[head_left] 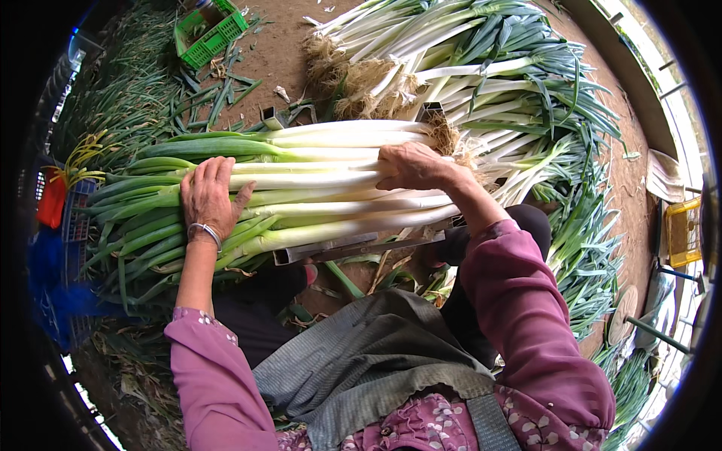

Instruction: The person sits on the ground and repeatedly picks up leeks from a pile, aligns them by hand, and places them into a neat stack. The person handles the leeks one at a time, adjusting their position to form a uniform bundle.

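A row of long green onions (338, 186) lies across a metal stand (327, 248) before me, with white shafts to the right and green leaves to the left. My left hand (211, 194) rests palm down where the shafts turn green, its thumb spread; a bracelet circles the wrist. Farther right, my right hand (414, 166) curls around a white shaft, its fingertips partly hidden underneath. Roots (443, 135) remain on some of the onions at the right end of the row.
Untrimmed onions with roots are heaped (479, 73) beyond and to the right. Cut leaves (124, 73) cover the ground at the left. A green plastic crate (214, 36) stands at the back, a blue crate (79, 208) at far left, and a yellow crate (682, 231) at far right.
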A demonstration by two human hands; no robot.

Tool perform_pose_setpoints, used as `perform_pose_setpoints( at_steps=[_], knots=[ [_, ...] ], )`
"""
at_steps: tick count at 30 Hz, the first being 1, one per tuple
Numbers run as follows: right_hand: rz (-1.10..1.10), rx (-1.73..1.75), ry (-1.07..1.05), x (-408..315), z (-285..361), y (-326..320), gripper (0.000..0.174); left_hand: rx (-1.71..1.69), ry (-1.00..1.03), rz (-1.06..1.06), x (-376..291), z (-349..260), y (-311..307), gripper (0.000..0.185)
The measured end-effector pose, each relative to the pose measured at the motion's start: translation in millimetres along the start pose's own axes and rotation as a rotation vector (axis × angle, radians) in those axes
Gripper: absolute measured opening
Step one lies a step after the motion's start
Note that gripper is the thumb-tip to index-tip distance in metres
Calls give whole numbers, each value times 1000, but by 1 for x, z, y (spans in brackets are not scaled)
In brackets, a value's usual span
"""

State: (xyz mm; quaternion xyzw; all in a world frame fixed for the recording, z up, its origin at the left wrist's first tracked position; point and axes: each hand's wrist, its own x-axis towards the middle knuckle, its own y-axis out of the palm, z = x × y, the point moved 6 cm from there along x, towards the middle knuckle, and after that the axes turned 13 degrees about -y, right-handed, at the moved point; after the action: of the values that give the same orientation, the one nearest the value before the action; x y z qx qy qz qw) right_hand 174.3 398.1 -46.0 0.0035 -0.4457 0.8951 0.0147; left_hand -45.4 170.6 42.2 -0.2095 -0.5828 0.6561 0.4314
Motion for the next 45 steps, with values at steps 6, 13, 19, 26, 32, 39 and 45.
perform_pose_setpoints(
  at_steps=[6, 13, 19, 26, 32, 39, 45],
  knots=[
    [69, 273, 11, -7, -10, 38, 54, -4, -12, 85, -3, 5, 6, 62],
    [-54, 3, 42, -10, -1, 29, 48, 95, -110, 208, -7, 1, 10, 66],
    [-274, -40, 2, -5, -20, 35, 49, 131, -157, 351, 1, -8, 10, 59],
    [-311, -299, 134, -18, 19, 55, 61, 109, -7, 232, -12, -7, 10, 74],
    [-437, -351, 168, -21, 12, 57, 58, 91, -53, 194, -12, -19, 17, 68],
    [-453, -334, 129, -9, 15, 50, 51, 109, -72, 137, -23, -32, 7, 70],
    [-57, 231, 229, -22, -57, 49, 46, 53, -107, 284, -8, -59, 7, 54]
  ],
)
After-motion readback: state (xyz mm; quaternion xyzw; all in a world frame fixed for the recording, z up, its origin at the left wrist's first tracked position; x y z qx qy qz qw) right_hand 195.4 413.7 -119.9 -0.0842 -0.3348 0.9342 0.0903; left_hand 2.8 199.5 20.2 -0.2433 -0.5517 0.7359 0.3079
